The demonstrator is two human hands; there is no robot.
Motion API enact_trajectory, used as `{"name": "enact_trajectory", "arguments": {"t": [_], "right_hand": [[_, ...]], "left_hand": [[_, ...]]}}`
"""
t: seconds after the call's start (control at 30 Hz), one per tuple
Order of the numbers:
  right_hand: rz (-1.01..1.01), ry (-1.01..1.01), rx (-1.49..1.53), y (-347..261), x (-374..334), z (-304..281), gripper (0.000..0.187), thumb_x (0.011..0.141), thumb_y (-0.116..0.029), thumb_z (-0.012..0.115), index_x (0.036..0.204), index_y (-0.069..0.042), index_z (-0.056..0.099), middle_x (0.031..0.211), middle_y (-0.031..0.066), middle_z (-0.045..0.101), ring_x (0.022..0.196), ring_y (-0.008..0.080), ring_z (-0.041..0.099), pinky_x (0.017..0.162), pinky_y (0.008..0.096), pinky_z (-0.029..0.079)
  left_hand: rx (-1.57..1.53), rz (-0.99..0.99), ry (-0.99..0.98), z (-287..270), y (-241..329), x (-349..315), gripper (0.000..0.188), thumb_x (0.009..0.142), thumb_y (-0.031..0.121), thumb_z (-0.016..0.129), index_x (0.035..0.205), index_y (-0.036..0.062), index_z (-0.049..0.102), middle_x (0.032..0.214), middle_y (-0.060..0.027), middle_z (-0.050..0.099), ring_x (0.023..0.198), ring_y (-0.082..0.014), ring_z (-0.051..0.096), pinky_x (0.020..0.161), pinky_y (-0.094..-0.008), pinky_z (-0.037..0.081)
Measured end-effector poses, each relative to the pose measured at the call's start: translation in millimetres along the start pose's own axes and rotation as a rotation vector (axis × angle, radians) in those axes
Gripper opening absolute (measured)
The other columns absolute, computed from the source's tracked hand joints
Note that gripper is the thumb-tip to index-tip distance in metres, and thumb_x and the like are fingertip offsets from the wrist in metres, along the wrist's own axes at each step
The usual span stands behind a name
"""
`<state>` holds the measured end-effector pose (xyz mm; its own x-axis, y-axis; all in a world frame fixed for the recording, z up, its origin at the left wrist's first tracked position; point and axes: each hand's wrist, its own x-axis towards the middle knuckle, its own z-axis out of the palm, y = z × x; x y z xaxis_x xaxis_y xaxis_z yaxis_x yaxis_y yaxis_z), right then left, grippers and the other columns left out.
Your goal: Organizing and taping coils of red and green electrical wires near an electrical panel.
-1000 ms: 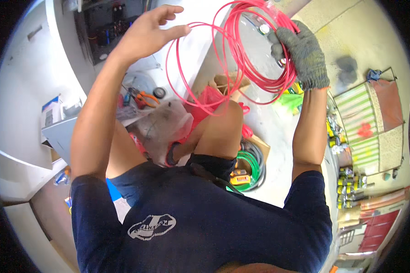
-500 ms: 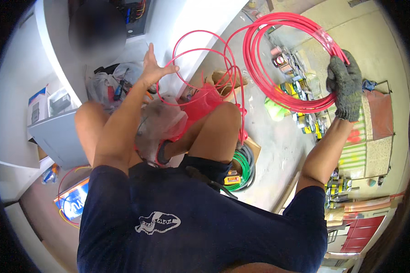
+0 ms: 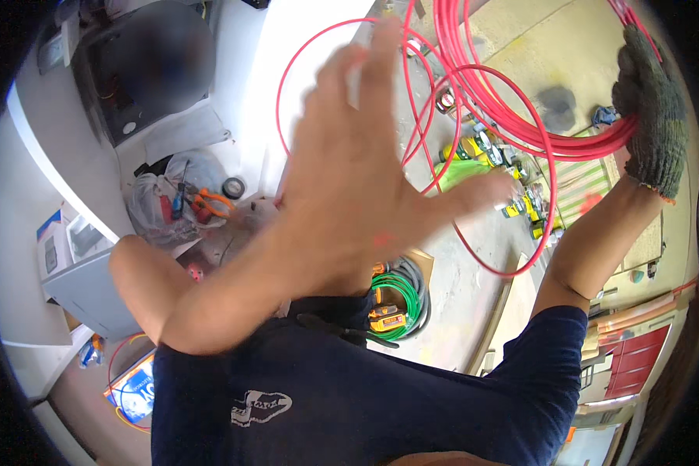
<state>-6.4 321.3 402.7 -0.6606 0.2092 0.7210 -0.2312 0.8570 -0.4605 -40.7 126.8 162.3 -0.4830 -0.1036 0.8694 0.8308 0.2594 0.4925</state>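
Observation:
At the upper right, my right hand (image 3: 651, 113), in a dark knitted glove, grips a coil of red cable (image 3: 505, 116) by its right side. Some of the coil is cut off by the top edge. Loose loops of the same cable hang to the left of the bundle. My bare left hand (image 3: 357, 155) is raised in the middle, blurred, with its thumb and fingers spread. Nothing shows in it; the loose red loops pass behind and beside it.
Beside my legs lie a green cable coil (image 3: 400, 299) and a yellow-and-black tool (image 3: 387, 318). A plastic bag (image 3: 151, 198), orange-handled pliers (image 3: 213, 203) and a roll of black tape (image 3: 233, 187) lie by the white cabinet wall (image 3: 248, 85). Several yellow-and-black cans (image 3: 474, 147) stand farther right.
My left hand has swung rightward and closer, now covering my knee. The gloved right hand has moved up and right with the coil, and the loose loops have shifted right.

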Motion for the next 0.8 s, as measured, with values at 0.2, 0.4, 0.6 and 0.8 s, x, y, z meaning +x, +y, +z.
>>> {"name": "enact_trajectory", "arguments": {"t": [0.2, 0.4, 0.6, 0.8], "right_hand": [[-0.202, 0.101, -0.055, -32, -72, 90, 0.02, 0.09, -0.024, 0.061, 0.097, -0.005, 0.06, 0.062, -0.001, 0.051, 0.044, 0.0066, 0.045, 0.039, 0.0229, 0.036], [-0.073, 0.136, -0.066, -43, -87, 92, 0.019, 0.09, -0.021, 0.061, 0.099, -0.004, 0.061, 0.061, -0.0016, 0.051, 0.044, 0.0061, 0.045, 0.039, 0.022, 0.036], [-0.191, 0.01, 0.047, -30, -89, 88, 0.019, 0.09, -0.02, 0.06, 0.1, -0.004, 0.062, 0.062, -0.0013, 0.052, 0.046, 0.0052, 0.045, 0.04, 0.0213, 0.036], [-0.328, 0.026, -0.086, -12, -89, 93, 0.018, 0.091, -0.021, 0.059, 0.098, -0.004, 0.062, 0.065, 0.001, 0.055, 0.054, 0.0108, 0.05, 0.051, 0.0232, 0.041]], "left_hand": [[-0.499, -0.727, -0.312, 52, 16, -1, 0.15, 0.056, 0.066, 0.081, 0.145, -0.0047, -0.017, 0.148, -0.0383, 0.007, 0.142, -0.0439, 0.012, 0.113, -0.0485, 0.023], [-1.357, -1.088, -0.456, 70, -53, -27, 0.101, 0.076, 0.073, 0.06, 0.146, 0.0092, 0.026, 0.122, -0.0196, 0.056, 0.094, -0.0242, 0.064, 0.074, -0.0375, 0.05], [-1.266, -1.113, -0.396, 90, -75, -36, 0.103, 0.078, 0.083, 0.042, 0.145, 0.0061, 0.028, 0.118, -0.0164, 0.057, 0.11, -0.0312, 0.058, 0.089, -0.0449, 0.045], [-1.935, -0.872, -0.461, 72, -84, -34, 0.096, 0.079, 0.08, 0.043, 0.134, 0.0011, 0.045, 0.1, -0.0061, 0.061, 0.106, -0.0326, 0.058, 0.101, -0.0508, 0.038]]}}
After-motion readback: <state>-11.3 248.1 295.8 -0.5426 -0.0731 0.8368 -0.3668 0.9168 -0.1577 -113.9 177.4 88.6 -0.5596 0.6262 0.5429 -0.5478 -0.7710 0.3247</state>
